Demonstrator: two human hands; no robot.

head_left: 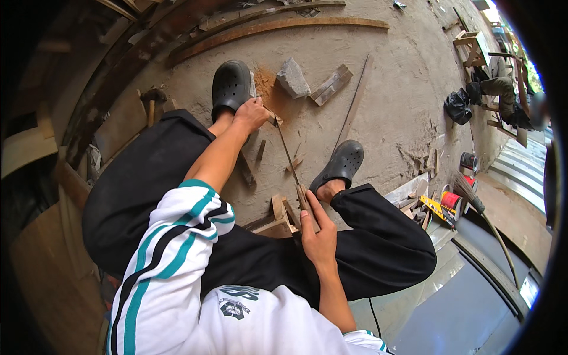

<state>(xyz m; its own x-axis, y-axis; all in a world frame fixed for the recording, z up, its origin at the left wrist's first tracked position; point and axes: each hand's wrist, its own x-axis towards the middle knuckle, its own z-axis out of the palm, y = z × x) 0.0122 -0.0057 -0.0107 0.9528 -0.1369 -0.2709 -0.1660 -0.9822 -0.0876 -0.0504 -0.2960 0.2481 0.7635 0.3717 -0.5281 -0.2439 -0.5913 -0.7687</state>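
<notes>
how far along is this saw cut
Done: sawdust lies by the left shoe, so some cutting has happened. In hand: right hand grips the saw; left hand steadies a wood piece. How much cut remains cannot be told.

Left hand [251,114] at far end of saw blade [288,157], right hand [318,236] at near end, stone block [293,78] beyond left hand, wood scraps [278,216] just left of right hand, broom [482,216] well right
</notes>
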